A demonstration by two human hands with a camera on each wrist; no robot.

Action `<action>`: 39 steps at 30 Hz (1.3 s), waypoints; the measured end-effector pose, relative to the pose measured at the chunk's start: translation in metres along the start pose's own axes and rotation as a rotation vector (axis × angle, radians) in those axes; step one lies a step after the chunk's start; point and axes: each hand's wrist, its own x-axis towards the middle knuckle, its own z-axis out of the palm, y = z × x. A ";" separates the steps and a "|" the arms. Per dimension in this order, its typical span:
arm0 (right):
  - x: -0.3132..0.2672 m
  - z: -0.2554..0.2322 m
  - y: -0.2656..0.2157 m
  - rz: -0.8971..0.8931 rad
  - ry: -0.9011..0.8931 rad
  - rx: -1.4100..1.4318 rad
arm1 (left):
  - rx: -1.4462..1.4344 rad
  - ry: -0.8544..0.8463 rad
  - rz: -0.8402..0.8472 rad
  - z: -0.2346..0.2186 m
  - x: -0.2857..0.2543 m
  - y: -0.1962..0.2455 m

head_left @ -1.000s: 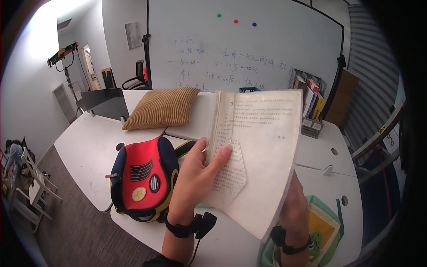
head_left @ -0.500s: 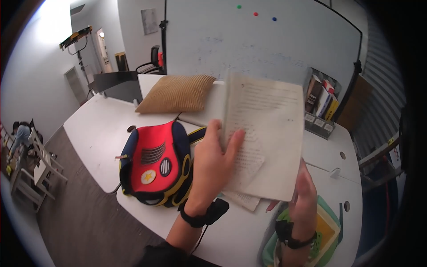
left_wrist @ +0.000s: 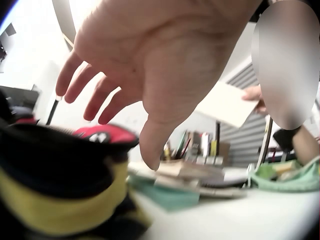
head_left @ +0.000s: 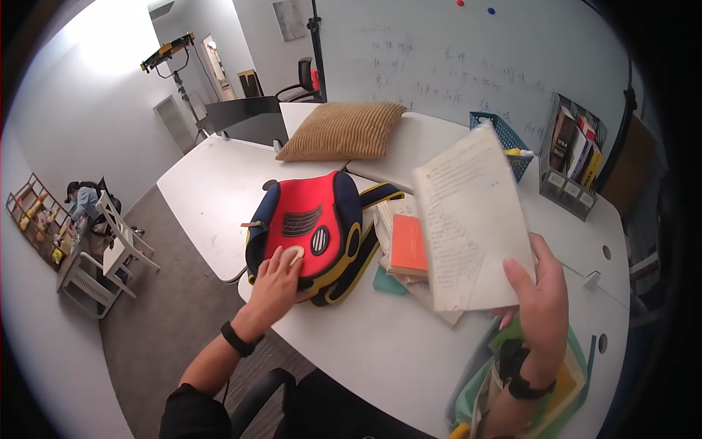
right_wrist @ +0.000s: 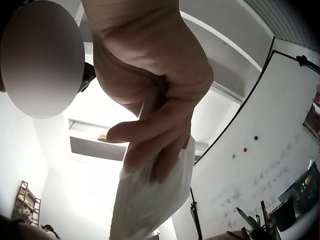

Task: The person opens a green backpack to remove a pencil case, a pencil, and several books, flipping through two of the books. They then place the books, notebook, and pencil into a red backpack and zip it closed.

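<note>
Over the backpack [head_left: 307,208] — left hand [head_left: 275,289] reaches, fingers spread.

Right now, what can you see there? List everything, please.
booklet: one, off-white, held up over the tables
backpack: one, red, navy and yellow, on the tables
book: one, orange, on papers beside the backpack
bag: one, mostly green, near right
cushion: one, tan, behind the backpack
basket: one, blue, by the whiteboard
file holder: one, grey, holding books, right of the basket
tables: several, white, centre
whiteboard: one, white, back
magnets: three, green, red, blue, on the whiteboard
lamp: one, black and yellow, back left
white chair: one, white, far left
distant person: one, light blue top, far left
left hand: one, bare, at the backpack
right hand: one, bare, gripping the booklet
</note>
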 end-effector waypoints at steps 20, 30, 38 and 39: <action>-0.030 -0.051 -0.014 0.030 -0.291 0.026 | -0.813 -0.071 -0.311 -0.104 0.059 0.002; 0.010 0.011 0.017 0.199 -0.716 0.081 | -0.921 -0.009 -0.336 -0.144 0.062 0.020; 0.016 0.069 0.054 0.251 -0.885 0.175 | -0.672 0.078 -0.064 -0.167 0.048 0.045; 0.016 0.069 0.052 0.276 -0.971 0.171 | -0.689 0.073 -0.060 -0.164 0.050 0.044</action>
